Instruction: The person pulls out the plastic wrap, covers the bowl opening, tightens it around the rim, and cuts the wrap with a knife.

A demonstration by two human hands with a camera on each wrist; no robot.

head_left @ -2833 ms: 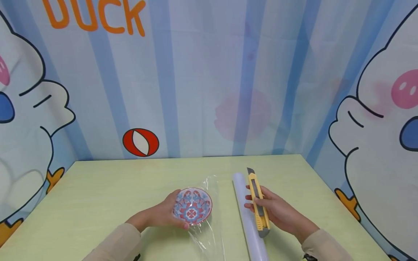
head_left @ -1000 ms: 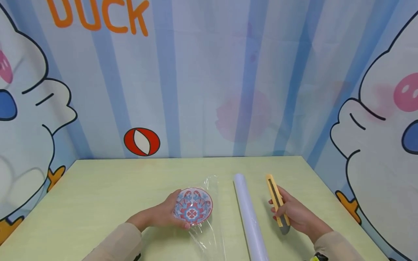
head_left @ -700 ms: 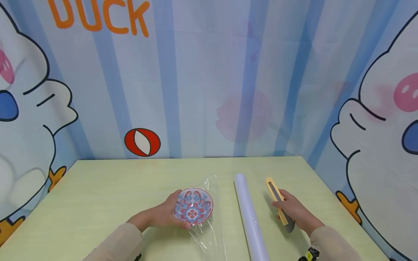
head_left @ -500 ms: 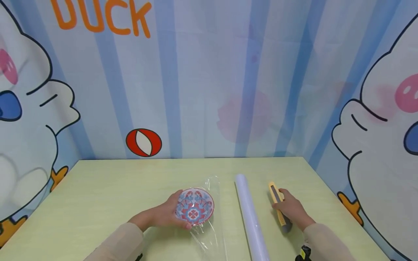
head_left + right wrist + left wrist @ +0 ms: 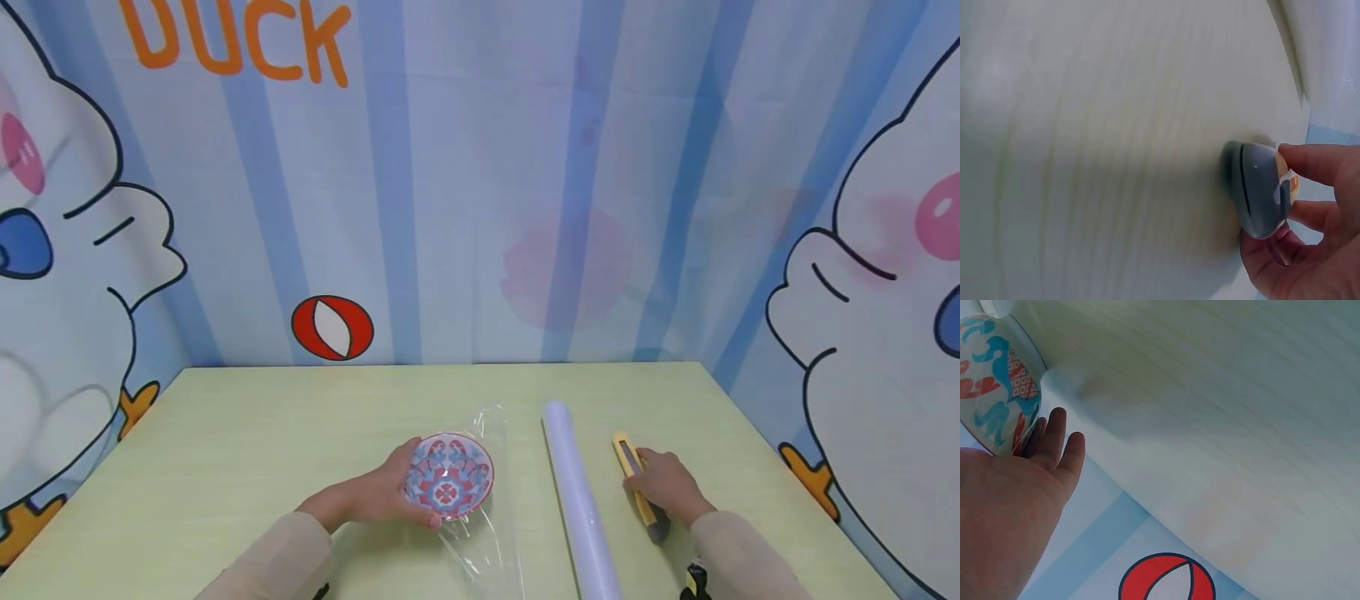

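A small bowl point(image 5: 450, 475) with a red, blue and white pattern is held by its side in my left hand point(image 5: 378, 492). In the left wrist view, the thumb is out of sight and the bowl point(image 5: 997, 381) is cut off by the frame edge. Over on the right, my right hand point(image 5: 667, 483) pinches a yellow utility knife point(image 5: 628, 458) with a dark grey end. The right wrist view has this grey end point(image 5: 1260, 190) between thumb and fingers, low over the table; whether it touches the table I cannot tell. No blade shows at the yellow end.
A clear plastic sheet or bag point(image 5: 491, 533) lies partly under the bowl. Between the hands, a pale lilac roll point(image 5: 577, 500) stretches lengthwise on the light yellow table point(image 5: 300, 417). Printed cloth point(image 5: 465, 167) with cartoon ducks hangs behind and along both sides.
My right hand has carried the knife from over the roll to the right and lowered it towards the table. The dark tip at its far end no longer shows. The left hand stays put.
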